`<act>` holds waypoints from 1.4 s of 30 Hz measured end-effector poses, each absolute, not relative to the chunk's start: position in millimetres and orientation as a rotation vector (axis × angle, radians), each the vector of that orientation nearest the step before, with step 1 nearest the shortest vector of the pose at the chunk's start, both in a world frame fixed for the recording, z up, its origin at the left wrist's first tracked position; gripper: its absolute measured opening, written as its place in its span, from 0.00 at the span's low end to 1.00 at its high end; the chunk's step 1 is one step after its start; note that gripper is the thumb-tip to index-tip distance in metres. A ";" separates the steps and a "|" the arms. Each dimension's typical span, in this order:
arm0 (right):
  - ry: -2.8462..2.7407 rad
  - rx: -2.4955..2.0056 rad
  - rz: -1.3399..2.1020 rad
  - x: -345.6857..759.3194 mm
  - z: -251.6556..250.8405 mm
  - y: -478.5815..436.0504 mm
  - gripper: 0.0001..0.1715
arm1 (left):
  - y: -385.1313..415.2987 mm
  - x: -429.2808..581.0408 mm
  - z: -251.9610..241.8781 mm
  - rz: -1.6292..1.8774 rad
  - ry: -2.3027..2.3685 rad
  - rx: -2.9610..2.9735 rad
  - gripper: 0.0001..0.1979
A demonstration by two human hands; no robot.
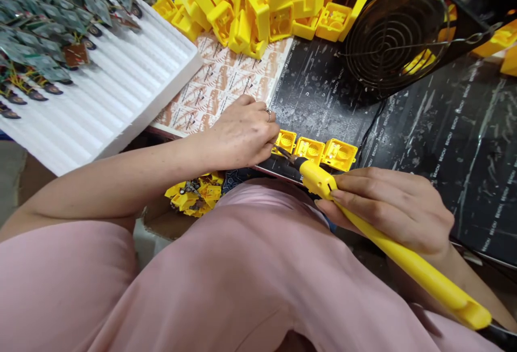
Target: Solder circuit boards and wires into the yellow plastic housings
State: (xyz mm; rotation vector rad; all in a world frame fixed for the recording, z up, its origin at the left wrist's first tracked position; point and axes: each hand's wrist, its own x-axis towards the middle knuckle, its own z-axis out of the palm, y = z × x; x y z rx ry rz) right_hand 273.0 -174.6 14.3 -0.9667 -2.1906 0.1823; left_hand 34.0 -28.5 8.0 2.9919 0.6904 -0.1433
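My right hand (396,206) is closed round the long yellow handle of a soldering iron (347,206). The iron's dark metal tip points left, into the leftmost of three small yellow plastic housings (286,140) set in a row. My left hand (246,131), with a ring on one finger, has its fingers curled at the left side of that same housing. The fingertips are partly hidden, and they appear to grip its edge. The middle housing (310,150) and the right housing (340,154) lie open side up along the table's front edge.
A heap of yellow housings (250,7) covers the back of the table. At the left, a white foam tray (133,88) carries many wired circuit boards (52,18). A black fan (396,45) stands back right. Below the edge sits a box of yellow parts (197,193).
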 end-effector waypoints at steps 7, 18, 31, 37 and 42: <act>-2.169 -1.204 0.298 279.8 27.2 -185.8 0.10 | -28.1 37.0 6.5 -0.141 0.669 3.036 0.14; -2.020 -1.348 0.356 278.0 18.7 -189.3 0.11 | -28.4 37.2 4.3 -0.122 0.717 2.959 0.11; -1.782 -1.363 -0.048 270.3 -10.8 -192.5 0.38 | -45.4 1.4 -25.5 0.522 1.091 2.253 0.12; -1.648 -1.399 -0.009 267.5 -19.9 -198.5 0.36 | -47.3 15.1 -23.7 0.517 1.067 2.345 0.11; -1.671 -1.428 0.069 267.7 -20.0 -201.8 0.34 | -50.5 17.9 -20.1 0.446 1.116 2.463 0.13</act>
